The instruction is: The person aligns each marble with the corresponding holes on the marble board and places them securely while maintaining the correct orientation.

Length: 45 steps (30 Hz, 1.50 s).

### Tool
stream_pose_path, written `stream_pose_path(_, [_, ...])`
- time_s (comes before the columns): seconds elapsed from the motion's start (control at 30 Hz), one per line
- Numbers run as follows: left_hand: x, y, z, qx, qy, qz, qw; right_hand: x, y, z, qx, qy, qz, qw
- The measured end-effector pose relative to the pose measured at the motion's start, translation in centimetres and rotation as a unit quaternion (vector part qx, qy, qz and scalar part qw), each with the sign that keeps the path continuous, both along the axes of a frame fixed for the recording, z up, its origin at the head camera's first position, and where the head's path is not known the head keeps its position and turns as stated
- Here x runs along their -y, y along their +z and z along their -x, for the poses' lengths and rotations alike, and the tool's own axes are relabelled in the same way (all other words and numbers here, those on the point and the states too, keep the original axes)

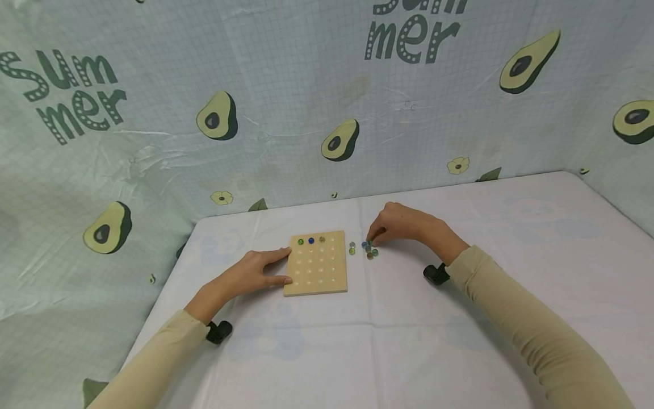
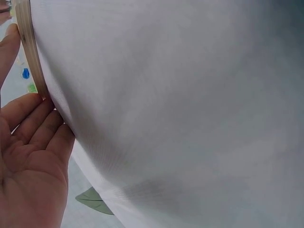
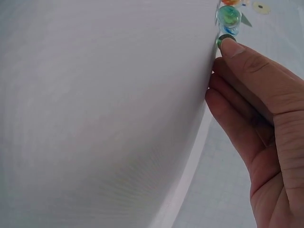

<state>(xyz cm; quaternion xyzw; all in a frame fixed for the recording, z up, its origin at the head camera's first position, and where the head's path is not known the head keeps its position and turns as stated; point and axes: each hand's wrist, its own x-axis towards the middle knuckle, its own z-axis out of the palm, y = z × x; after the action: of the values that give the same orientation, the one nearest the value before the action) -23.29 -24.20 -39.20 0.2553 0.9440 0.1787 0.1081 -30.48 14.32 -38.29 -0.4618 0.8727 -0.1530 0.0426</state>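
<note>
1. Head view, step: Find the wooden board (image 1: 314,265) flat on the tabletop (image 1: 332,352), with three marbles (image 1: 311,241) seated along the twelve-o'clock row and loose marbles (image 1: 370,255) just beside, between two and three o'clock. Best brace lightly with the left hand (image 1: 250,271) at nine o'clock and work from above with the right hand (image 1: 403,222) at two o'clock, to avoid scattering neighbours.
2. Head view, surroundings: Note a white, creased covering; beyond, at twelve o'clock, a hanging cloth (image 1: 281,79) printed with avocados, flowers and lettering.
3. Left wrist view: See the left fingers nearly straight, with the thumb well apart, touching the board's edge at ten o'clock without curling round. Best press evenly, to prevent skidding.
4. Right wrist view: See the right fingers pinched on a dark green marble (image 3: 225,38) at half past one, with others just beyond. Best squeeze gently, to guard against rolling. Glimpse cloth past the tabletop's edge at five o'clock.
</note>
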Motion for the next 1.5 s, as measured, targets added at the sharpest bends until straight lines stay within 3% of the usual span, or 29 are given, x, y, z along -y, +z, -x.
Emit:
stream_pose_path(0.33, [-0.2, -0.2, 0.1, 0.003, -0.004, 0.004, 1.0000, -0.2, -0.2, -0.2, 0.003, -0.016, -0.015, 1.000])
stream_pose_path(0.8, [0.6, -0.4, -0.1, 0.016, 0.014, 0.013, 0.9997, 0.9, 0.7, 0.1, 0.025, -0.032, 0.042, 0.998])
stream_pose_path(1.03, [0.2, -0.1, 0.1, 0.010, 0.008, 0.008, 0.9999, 0.8, 1.5, -0.5, 0.012, -0.025, 0.078, 0.997])
stream_pose_path(1.5, [0.0, 0.0, 0.1, 0.016, 0.011, 0.007, 0.9998, 2.4, 1.9, -1.2, -0.013, -0.034, 0.100, 0.994])
